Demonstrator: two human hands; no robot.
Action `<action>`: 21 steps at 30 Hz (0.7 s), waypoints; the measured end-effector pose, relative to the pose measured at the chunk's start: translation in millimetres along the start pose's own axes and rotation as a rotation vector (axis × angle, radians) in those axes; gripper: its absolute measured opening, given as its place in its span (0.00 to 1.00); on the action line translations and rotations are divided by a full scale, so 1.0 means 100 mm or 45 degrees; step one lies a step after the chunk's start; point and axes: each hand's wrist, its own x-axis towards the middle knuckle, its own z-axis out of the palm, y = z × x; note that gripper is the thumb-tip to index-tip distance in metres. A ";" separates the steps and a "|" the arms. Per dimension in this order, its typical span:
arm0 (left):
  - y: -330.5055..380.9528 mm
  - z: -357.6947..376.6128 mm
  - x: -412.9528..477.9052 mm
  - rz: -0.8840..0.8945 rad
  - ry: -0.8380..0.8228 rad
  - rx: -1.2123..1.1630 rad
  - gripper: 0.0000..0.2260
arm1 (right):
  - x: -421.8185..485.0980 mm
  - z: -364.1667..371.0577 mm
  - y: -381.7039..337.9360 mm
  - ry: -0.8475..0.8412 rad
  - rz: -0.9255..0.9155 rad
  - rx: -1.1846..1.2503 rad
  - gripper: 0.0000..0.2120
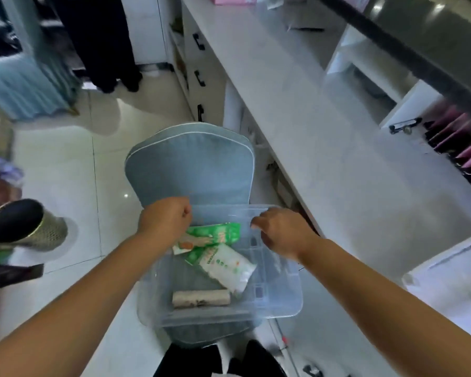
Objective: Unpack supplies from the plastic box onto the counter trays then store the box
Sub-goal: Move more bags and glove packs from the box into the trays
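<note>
Box [278,300] on chair [191,164], both hands' grip closed on rim, counter [324,137] beside.

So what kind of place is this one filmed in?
Probably a shop or salon reception area, though that is a guess. A long white counter with built-in cubbies runs along the right, pink packets are filed upright behind it, and the floor is glossy tile. The clear plastic box sits on a blue chair.
</note>
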 end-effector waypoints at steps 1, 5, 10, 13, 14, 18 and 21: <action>-0.18 0.04 0.01 -0.016 -0.032 -0.007 0.04 | 0.11 0.07 -0.09 -0.025 -0.002 0.025 0.17; -0.70 0.22 0.09 -0.049 -0.123 0.008 0.05 | 0.48 0.38 -0.32 -0.088 0.018 0.110 0.17; -0.97 0.54 0.19 -0.101 -0.210 0.008 0.06 | 0.82 0.84 -0.35 -0.164 0.098 0.208 0.18; -1.04 0.76 0.25 -0.118 -0.235 -0.018 0.08 | 1.03 1.14 -0.28 -0.198 0.101 0.217 0.18; -1.06 0.84 0.27 -0.123 -0.242 -0.018 0.09 | 1.12 1.25 -0.25 -0.209 0.099 0.219 0.19; -1.12 1.18 0.37 -0.182 -0.247 -0.042 0.08 | 1.51 1.74 -0.16 -0.213 0.063 0.218 0.20; -1.15 1.44 0.44 -0.220 -0.239 -0.064 0.06 | 1.80 2.12 -0.14 -0.190 -0.017 0.168 0.20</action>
